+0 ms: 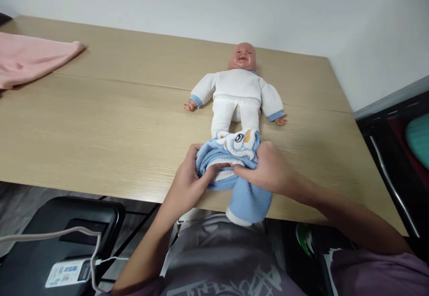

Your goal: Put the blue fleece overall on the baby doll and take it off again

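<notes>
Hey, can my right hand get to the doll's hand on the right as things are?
Probably, yes. The doll's hand lies just beyond your right hand, with nothing visible between them, though your right hand would likely have to let go of the blue garment first.

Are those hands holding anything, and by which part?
Yes: the left hand and right hand hold the blue terry garment, bunched up, by opposite sides of its white-edged opening.
</notes>
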`<action>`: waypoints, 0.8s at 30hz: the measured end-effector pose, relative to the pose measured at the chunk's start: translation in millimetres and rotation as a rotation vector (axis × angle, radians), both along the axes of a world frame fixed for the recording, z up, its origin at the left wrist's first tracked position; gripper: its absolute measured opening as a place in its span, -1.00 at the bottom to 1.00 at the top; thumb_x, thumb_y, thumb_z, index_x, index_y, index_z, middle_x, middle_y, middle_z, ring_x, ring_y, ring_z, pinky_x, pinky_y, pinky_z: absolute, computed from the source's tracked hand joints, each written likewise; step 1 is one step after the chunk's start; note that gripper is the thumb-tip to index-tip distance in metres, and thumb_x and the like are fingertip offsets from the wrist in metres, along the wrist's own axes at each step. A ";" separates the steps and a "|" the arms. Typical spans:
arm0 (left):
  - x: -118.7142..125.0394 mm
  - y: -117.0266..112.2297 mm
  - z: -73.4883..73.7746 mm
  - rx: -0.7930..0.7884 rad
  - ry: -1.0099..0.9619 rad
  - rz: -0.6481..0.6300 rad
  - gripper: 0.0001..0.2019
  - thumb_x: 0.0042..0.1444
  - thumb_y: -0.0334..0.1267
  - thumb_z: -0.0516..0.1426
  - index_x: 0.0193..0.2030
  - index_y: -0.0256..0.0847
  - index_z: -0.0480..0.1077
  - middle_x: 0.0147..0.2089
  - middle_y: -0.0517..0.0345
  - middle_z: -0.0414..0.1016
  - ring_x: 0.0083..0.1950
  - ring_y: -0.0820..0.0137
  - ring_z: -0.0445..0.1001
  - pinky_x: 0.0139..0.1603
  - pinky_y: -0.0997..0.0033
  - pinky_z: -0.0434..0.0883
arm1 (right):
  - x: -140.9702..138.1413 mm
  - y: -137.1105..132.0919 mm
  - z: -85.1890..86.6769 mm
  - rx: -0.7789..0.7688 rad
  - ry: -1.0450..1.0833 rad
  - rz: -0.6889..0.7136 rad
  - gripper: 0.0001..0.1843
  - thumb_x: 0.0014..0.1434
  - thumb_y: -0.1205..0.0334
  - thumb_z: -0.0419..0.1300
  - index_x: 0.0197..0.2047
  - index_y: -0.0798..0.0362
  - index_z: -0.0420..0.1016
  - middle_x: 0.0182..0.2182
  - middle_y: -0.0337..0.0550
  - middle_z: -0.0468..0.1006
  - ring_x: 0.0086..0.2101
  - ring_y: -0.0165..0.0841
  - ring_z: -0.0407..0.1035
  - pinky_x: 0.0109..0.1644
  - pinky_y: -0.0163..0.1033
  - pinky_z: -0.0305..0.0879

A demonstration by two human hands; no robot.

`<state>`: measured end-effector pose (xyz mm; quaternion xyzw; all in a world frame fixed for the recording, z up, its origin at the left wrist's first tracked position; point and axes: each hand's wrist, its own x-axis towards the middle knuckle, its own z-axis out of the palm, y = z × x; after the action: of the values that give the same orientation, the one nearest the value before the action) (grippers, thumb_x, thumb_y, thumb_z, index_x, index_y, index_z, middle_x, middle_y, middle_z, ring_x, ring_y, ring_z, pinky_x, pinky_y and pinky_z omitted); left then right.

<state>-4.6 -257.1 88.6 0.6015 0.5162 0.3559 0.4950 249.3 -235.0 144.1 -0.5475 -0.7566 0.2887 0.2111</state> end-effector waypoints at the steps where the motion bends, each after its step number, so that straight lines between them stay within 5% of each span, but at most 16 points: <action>1: -0.6 -1.6 -5.7 0.000 0.032 0.003 -0.62 0.62 0.15 0.33 0.30 -0.02 0.47 0.15 0.05 0.72 0.08 0.11 0.71 0.08 0.11 0.57 | -2.3 -0.3 -1.2 -0.018 -0.082 -0.003 -0.54 0.34 0.06 0.60 -0.47 -0.03 0.52 -0.50 -0.22 0.66 -0.46 -0.28 0.50 -0.33 -0.17 0.22; 7: -1.0 7.5 -40.0 0.184 0.325 -0.022 -0.81 0.48 -0.12 0.27 0.14 -0.01 0.47 0.05 -0.03 0.76 0.32 -0.20 0.69 0.51 -0.38 0.50 | -10.8 7.1 -20.3 -0.010 -0.462 0.036 -0.78 0.43 0.08 0.58 -0.17 0.05 0.84 -0.11 0.11 0.88 -0.09 0.00 0.74 0.07 -0.01 0.60; 12: -1.7 19.1 -49.2 0.268 0.371 -0.089 -0.91 0.47 -0.15 0.22 -0.01 -0.01 0.39 -0.07 0.03 0.74 0.11 -0.09 0.73 0.61 -0.47 0.43 | -5.3 6.2 -39.9 0.160 -0.402 0.117 -0.71 0.47 0.15 0.54 0.16 0.10 0.87 0.28 0.24 0.82 0.35 0.20 0.63 0.53 0.27 0.62; 17: -0.2 21.4 -48.3 0.293 0.411 -0.141 -0.90 0.45 -0.17 0.19 0.03 -0.04 0.41 0.08 -0.12 0.70 0.26 -0.16 0.68 0.53 -0.43 0.50 | -3.0 1.4 -45.4 0.157 -0.454 0.177 -0.66 0.52 0.17 0.47 0.23 0.19 0.86 0.28 0.34 0.80 0.40 0.30 0.57 0.62 0.45 0.56; 20: 2.5 20.5 -50.3 0.279 0.322 -0.124 -0.68 0.43 -0.19 0.19 0.26 -0.10 0.46 0.24 -0.22 0.71 0.35 -0.18 0.65 0.52 -0.38 0.53 | -1.8 0.7 -50.2 0.142 -0.362 0.165 -0.58 0.48 0.26 0.45 0.33 0.18 0.82 0.37 0.34 0.77 0.47 0.30 0.55 0.69 0.47 0.51; 24: 3.0 22.5 -51.4 0.215 0.104 -0.092 -0.35 0.40 -0.24 0.25 0.60 -0.13 0.35 0.52 -0.24 0.66 0.49 -0.08 0.66 0.53 -0.17 0.56 | 3.6 3.2 -64.7 0.143 0.052 0.062 -0.10 0.37 0.31 0.50 0.73 -0.02 0.52 0.70 0.13 0.53 0.59 0.12 0.53 0.76 0.32 0.50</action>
<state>-1.6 -234.7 37.2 0.6918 0.4721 0.3542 0.4160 252.9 -231.7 79.4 -0.4994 -0.7862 0.2544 0.2603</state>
